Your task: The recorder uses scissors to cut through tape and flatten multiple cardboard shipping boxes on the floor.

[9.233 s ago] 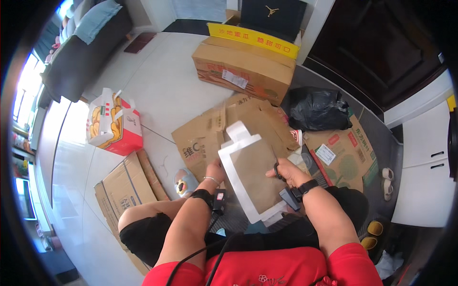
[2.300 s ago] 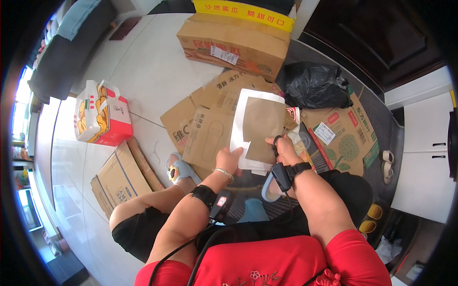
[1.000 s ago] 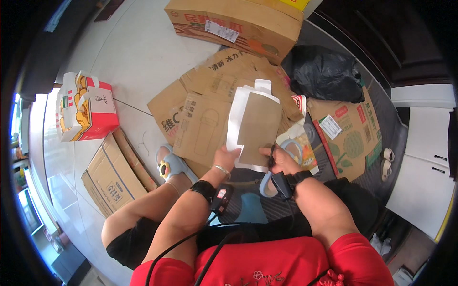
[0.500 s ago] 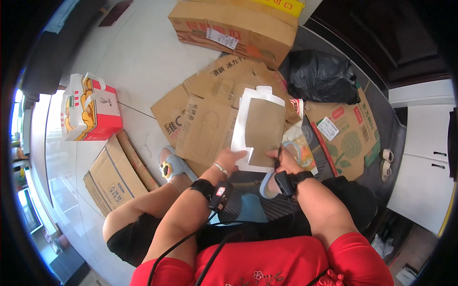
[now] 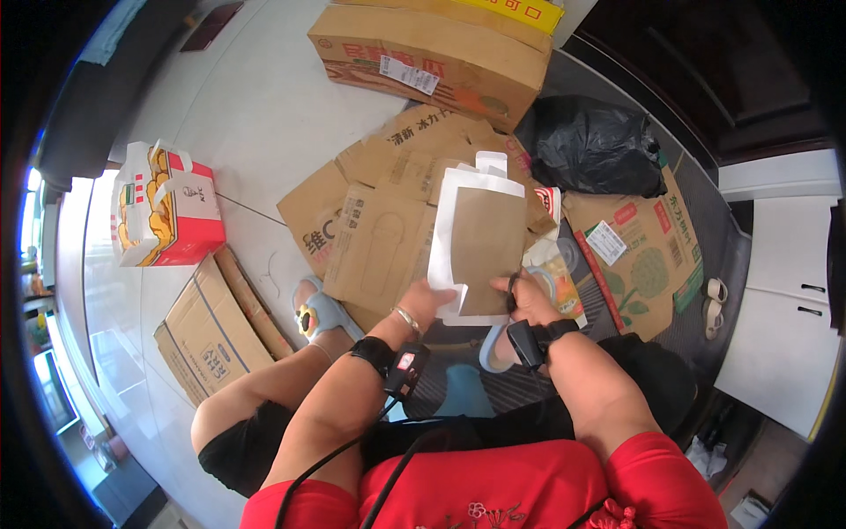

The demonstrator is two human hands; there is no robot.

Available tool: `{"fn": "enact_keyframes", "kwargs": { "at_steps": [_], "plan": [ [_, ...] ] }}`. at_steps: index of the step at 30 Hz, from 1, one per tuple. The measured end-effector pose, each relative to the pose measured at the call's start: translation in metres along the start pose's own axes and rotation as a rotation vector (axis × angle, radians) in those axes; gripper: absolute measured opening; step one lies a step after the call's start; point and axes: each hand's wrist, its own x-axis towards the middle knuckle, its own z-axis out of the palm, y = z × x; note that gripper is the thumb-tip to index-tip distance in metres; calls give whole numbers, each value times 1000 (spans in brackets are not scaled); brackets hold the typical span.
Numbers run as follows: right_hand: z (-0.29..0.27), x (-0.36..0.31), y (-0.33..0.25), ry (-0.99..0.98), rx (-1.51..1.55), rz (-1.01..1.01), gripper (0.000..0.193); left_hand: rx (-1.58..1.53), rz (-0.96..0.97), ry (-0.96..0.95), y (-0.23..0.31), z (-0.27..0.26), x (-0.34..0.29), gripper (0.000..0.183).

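A flattened white-and-brown paper package (image 5: 487, 238) with a tab at its top end hangs in front of me. My left hand (image 5: 424, 304) pinches its lower left corner, the fingers slightly blurred. At its lower right edge, my right hand (image 5: 533, 298) is closed around small dark scissors (image 5: 512, 293), of which only a dark curved part shows. The blades cannot be made out. Beneath the paper lie flattened brown cardboard boxes (image 5: 370, 238) on the floor.
Beyond the cardboard stands a long carton (image 5: 432, 66). A black plastic bag (image 5: 595, 145) rests on more flattened cardboard (image 5: 648, 264) at right. To the left are a red-and-white food box (image 5: 172, 207) and a folded carton (image 5: 211, 326). White cabinets (image 5: 775, 344) stand far right.
The paper has tilted slightly and its top tab stands out more. My left fingers have shifted at its lower left corner. The right hand stays by the lower right edge.
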Motion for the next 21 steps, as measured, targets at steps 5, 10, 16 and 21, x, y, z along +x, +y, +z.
{"fn": "enact_keyframes", "kwargs": {
  "at_steps": [5, 10, 16, 21],
  "plan": [
    [8, 4, -4, 21, -217, -143, 43, -320, -1, -27, 11, 13, -3, 30],
    [24, 3, -6, 111, -845, -485, 52, 584, 237, 366, 25, 19, -9, 37],
    [53, -10, -15, 508, -1363, -664, 67, 858, 337, 570, 43, 45, -24, 28],
    [78, -38, -20, -132, -229, -360, 64, 1258, 412, 489, 58, 59, -44, 37]
  ]
}}
